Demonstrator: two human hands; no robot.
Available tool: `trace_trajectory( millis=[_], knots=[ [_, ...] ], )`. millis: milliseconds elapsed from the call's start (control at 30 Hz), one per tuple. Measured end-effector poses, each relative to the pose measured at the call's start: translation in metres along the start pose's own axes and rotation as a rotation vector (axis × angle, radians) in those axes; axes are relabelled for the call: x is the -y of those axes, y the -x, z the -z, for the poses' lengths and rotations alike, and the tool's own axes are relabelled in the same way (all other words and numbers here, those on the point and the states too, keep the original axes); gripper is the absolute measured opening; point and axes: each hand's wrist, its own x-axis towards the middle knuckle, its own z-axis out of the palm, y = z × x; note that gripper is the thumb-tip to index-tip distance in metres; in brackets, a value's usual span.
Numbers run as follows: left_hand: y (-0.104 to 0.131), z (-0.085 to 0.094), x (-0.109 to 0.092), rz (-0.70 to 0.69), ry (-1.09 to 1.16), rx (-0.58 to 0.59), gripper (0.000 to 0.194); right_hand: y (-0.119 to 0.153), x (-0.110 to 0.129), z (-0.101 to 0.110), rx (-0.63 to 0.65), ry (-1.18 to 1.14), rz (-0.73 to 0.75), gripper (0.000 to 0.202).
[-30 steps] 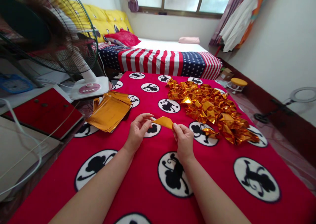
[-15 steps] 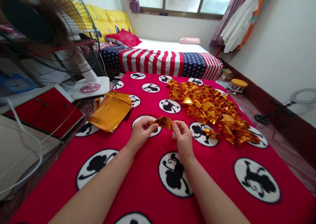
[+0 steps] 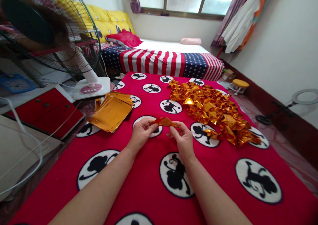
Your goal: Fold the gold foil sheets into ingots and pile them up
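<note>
Between my two hands is a small folded piece of gold foil paper (image 3: pixel 164 121), held just above the red cloth. My left hand (image 3: pixel 142 132) pinches its left end between thumb and fingers. At the other end, the fingers of my right hand (image 3: pixel 182 137) are closed on the right tip, thumb in front. A stack of flat gold foil sheets (image 3: pixel 111 112) lies to the left of my hands. Over on the right, a heap of folded gold foil pieces (image 3: pixel 211 107) spreads across the cloth, with one folded piece (image 3: pixel 212 134) lying nearest my right hand.
A red cloth with monkey circles (image 3: pixel 149 192) covers the surface. An electric fan (image 3: pixel 91 86) stands at the left, beside a red-topped cabinet (image 3: pixel 47 109) and a white cable (image 3: pixel 27 135). Behind is a bed (image 3: pixel 161 61); a yellow stool (image 3: pixel 240 83) is on the right.
The foil piece has tilted and now looks narrower and more peaked. My right thumb has shifted slightly left and down along its end; my left hand has hardly moved.
</note>
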Motion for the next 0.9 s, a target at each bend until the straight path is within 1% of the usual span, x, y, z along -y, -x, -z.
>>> trace_trajectory(
  millis=[100,300,367,433,500,533,600,700,767,900],
  knots=[
    [0.0004,0.0003,0.0009,-0.025,-0.001,-0.013,0.018,0.0001,-0.0017,0.0005,0.014,-0.026,0.002,0.019],
    [0.0028,-0.0013,-0.0025,0.08,0.134,-0.015,0.023,-0.0009,-0.0076,0.0012,0.007,0.027,0.06,0.014],
    [0.003,-0.0017,-0.0039,0.046,0.147,-0.012,0.019,-0.0005,-0.0066,0.0007,-0.002,-0.002,0.051,0.014],
    [0.0029,-0.0016,-0.0044,-0.022,0.094,0.006,0.011,0.0002,-0.005,0.0005,-0.014,-0.017,0.031,0.01],
    [0.0028,-0.001,-0.0041,-0.065,0.009,0.034,0.011,0.0008,-0.0042,0.001,-0.022,0.015,0.016,0.005],
    [0.0029,-0.0006,-0.0036,-0.065,-0.026,0.057,0.011,0.0008,-0.0042,0.0015,-0.027,0.034,0.007,0.004],
    [0.0035,-0.0001,-0.0024,-0.047,-0.057,0.11,0.009,0.0005,-0.0048,0.0027,-0.035,0.046,-0.017,0.006],
    [0.0046,0.0002,-0.0001,-0.046,-0.055,0.176,0.021,-0.0003,-0.0057,0.0037,-0.05,-0.005,-0.052,0.01],
    [0.0051,0.0,0.001,-0.047,-0.053,0.183,0.024,-0.0005,-0.0056,0.0031,-0.044,-0.034,-0.065,0.013],
    [0.0056,-0.0007,0.0002,0.001,0.002,0.169,0.024,0.0002,-0.005,0.0003,-0.012,-0.054,-0.064,0.021]
  ],
)
